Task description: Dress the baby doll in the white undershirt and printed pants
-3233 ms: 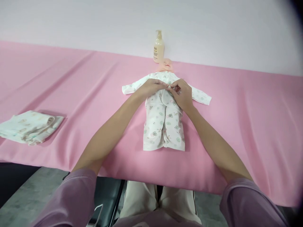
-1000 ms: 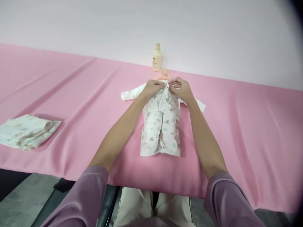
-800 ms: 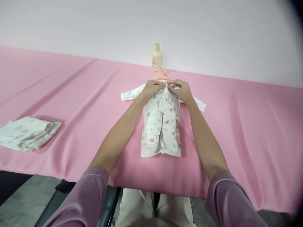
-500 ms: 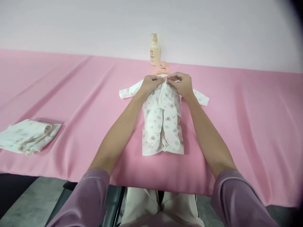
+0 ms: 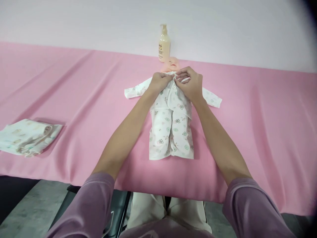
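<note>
A baby doll [image 5: 173,64] lies on its back, its head toward the wall. It wears a white printed baby shirt [image 5: 180,103] with long sleeves stretched out to both sides, and matching pants [image 5: 160,135]. At the shirt's front opening, just under the doll's chin, my left hand [image 5: 159,81] pinches the fabric edge. Opposite it, my right hand [image 5: 192,82] pinches the same part of the shirt between thumb and forefinger, its other fingers partly curled. A small button shows just below the fingertips. The exact spot being gripped is mostly hidden by the fingers.
A cream pump bottle [image 5: 164,44] stands behind the doll's head, against the white wall. Folded printed cloth [image 5: 29,135] lies at the left. Pink cloth [image 5: 237,132] covers the table, creased in places. A dark chair [image 5: 119,211] is below the front edge.
The view has tipped slightly, so the doll, bottle and cloth appear a little higher. Both hands stay at the shirt's collar opening; the right hand's fingers have shifted slightly.
</note>
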`<action>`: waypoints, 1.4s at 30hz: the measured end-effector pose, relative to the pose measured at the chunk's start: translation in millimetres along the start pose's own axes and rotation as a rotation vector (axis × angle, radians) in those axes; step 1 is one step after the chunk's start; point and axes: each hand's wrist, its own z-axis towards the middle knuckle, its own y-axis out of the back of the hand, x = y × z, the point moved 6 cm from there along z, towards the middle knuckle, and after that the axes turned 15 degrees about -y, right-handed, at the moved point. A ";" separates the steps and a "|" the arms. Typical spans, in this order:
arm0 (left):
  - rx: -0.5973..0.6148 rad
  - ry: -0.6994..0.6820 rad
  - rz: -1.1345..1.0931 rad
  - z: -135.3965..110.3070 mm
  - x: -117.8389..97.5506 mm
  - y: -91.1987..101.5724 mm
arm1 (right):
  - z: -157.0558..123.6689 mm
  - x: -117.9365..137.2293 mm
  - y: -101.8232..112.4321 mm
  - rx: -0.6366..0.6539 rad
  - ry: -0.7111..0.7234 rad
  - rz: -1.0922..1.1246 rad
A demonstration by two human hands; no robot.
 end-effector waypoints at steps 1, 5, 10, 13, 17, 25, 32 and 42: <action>-0.009 0.000 0.008 0.5 1.6 0.6 | -0.8 2.4 -0.6 -0.012 0.023 -0.023; -0.018 -0.006 0.028 0.6 4.6 1.8 | -4.0 9.2 -4.3 -0.033 0.025 -0.063; -0.004 -0.001 0.077 -2.2 -1.7 0.7 | -7.0 11.3 -6.5 -0.046 -0.045 -0.049; 0.031 -0.038 0.096 -3.6 -8.4 -2.3 | -7.3 10.1 -6.7 -0.051 -0.073 -0.046; 0.054 -0.067 0.097 -5.0 -11.9 -3.1 | -6.4 7.0 -6.9 -0.029 -0.085 -0.006; 0.058 -0.010 0.016 -1.9 -7.5 2.5 | -3.9 -1.6 -7.0 0.022 -0.101 0.063; 0.088 -0.048 0.117 -3.1 -15.0 5.7 | -5.2 -5.0 -6.2 -0.045 -0.003 0.072; 0.073 -0.009 0.123 -7.3 -13.4 4.2 | 6.2 -20.6 -6.1 -0.089 0.019 0.030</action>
